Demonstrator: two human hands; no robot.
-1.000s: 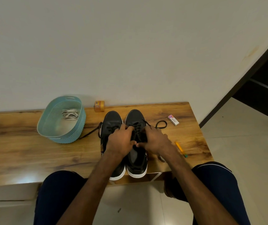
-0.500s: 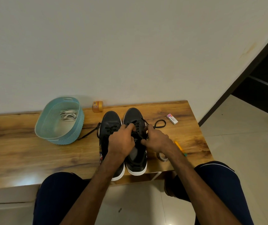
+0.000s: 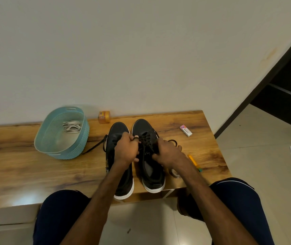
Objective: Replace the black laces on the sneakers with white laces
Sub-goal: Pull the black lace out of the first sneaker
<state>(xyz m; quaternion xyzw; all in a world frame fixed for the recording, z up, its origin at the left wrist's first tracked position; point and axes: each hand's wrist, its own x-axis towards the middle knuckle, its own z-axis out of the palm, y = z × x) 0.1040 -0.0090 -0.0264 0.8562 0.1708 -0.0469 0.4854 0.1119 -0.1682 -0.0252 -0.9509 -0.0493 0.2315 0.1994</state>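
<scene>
Two black sneakers with white soles stand side by side on the wooden table (image 3: pixel 17 167), toes toward the wall. Over the gap between them, my left hand (image 3: pixel 126 151) is curled, one finger hooked through a black lace (image 3: pixel 145 139) of the right sneaker (image 3: pixel 149 167). My right hand (image 3: pixel 167 152) grips that sneaker's right side at the laces. The left sneaker (image 3: pixel 118 131) is partly hidden under my left hand; its loose black lace (image 3: pixel 95 146) trails left across the table. White laces (image 3: pixel 71 126) lie bundled inside the teal basket (image 3: pixel 61 152).
An orange container (image 3: pixel 104 117) stands by the wall behind the shoes. A small white eraser box (image 3: pixel 185 130) lies right of the sneakers. A yellow pen (image 3: pixel 194 161) and a tape roll (image 3: pixel 174 173) sit near the table's right front edge. My knees are below the table edge.
My hands have drawn slightly apart over the right sneaker, the left one lifting a lace loop on one finger. The shoes stay where they were.
</scene>
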